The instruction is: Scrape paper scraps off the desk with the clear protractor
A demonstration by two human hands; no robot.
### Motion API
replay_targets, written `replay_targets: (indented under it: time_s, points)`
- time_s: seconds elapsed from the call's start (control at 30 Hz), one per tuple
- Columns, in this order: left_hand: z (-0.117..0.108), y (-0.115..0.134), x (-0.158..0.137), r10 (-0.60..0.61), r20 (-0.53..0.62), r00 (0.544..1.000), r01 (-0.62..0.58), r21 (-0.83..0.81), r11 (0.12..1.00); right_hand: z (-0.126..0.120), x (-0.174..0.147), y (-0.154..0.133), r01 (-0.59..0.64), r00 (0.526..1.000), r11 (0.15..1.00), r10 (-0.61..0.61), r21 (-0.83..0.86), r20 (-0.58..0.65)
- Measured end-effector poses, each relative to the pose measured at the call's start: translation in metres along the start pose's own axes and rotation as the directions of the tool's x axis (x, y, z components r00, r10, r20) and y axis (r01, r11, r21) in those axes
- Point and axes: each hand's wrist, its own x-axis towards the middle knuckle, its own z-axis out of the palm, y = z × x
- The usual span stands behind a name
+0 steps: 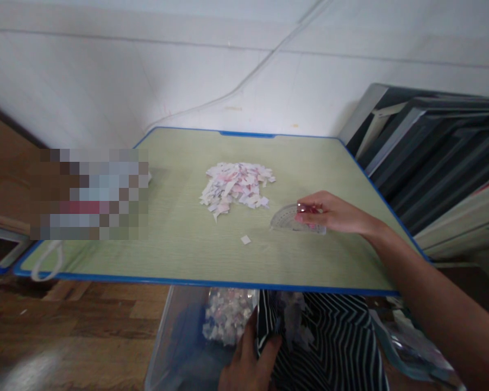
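A clear half-round protractor (284, 220) is held by my right hand (324, 212) just over the right part of the table, fingers closed on its top. Something shiny and red shows at those fingers. Left of it a heap of white and pink paper scraps (238, 187) lies on the table, and a single scrap (245, 239) lies nearer the front edge. Below that edge, my left hand (250, 361) is closed on the border of a black-and-white striped cloth (334, 336). Some paper scraps (296, 320) rest on the cloth.
The pale table (179, 260) has a blue rim. Beneath its front edge stands a clear plastic bin (163, 336) with a bag of scraps (228, 315). Dark flat panels (436, 136) lean at the right. A blurred-out patch (98, 195) covers the left side.
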Motion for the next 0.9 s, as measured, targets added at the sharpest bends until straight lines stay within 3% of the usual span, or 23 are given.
replay_targets:
  time_s: [0.17,0.33,0.57,0.63,0.77,0.9]
  points:
    - [0.000,-0.001,0.000,0.012,0.002,1.000,-0.012,-0.034,0.999,-0.006,-0.005,-0.002,0.051,0.979,0.998,-0.043,-0.036,0.198]
    - [0.003,-0.004,0.001,0.024,-0.015,1.000,-0.024,-0.052,0.998,-0.009,-0.014,-0.005,0.057,0.881,0.998,-0.061,0.023,0.469]
    - [0.006,-0.007,0.002,0.024,-0.017,1.000,-0.025,-0.027,0.999,-0.018,-0.023,-0.004,0.096,0.799,0.995,-0.088,0.018,0.595]
    - [0.004,-0.005,0.001,0.029,0.004,1.000,-0.029,-0.018,0.999,-0.020,-0.024,-0.003,0.105,0.799,0.994,-0.096,0.018,0.593]
    - [0.002,-0.004,0.000,0.025,0.001,1.000,-0.025,-0.024,0.999,-0.019,-0.024,-0.006,0.139,0.847,0.990,-0.118,-0.001,0.518]
    - [0.007,-0.007,0.001,0.037,-0.031,0.999,-0.038,-0.040,0.998,-0.011,-0.016,-0.008,0.146,0.932,0.989,-0.126,-0.033,0.340]
